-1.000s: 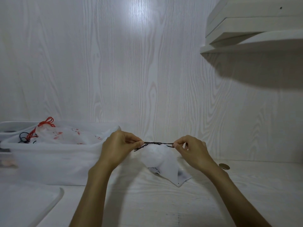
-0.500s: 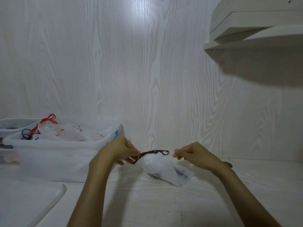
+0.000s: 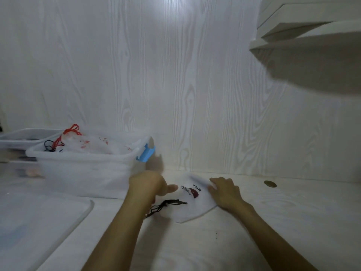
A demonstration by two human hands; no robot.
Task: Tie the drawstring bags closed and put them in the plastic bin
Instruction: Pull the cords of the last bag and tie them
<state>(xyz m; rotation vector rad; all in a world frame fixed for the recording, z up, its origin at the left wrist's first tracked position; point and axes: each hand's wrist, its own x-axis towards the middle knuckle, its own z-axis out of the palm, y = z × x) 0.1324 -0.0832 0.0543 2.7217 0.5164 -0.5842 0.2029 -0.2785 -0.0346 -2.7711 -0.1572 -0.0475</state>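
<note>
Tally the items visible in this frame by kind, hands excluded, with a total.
Drawstring bags: 2, one on the table, one with red cord in the bin
Plastic bins: 2, near, far
Lid: 1
Coin-like disc: 1
Total: 6

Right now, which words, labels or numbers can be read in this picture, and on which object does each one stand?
"broun": black print, seen sideways, on the white drawstring bag lying on the table.
A second dark word on the bag beside a dark red mark: too blurred to read.
Red marks on the bags in the plastic bin: no readable text.
</note>
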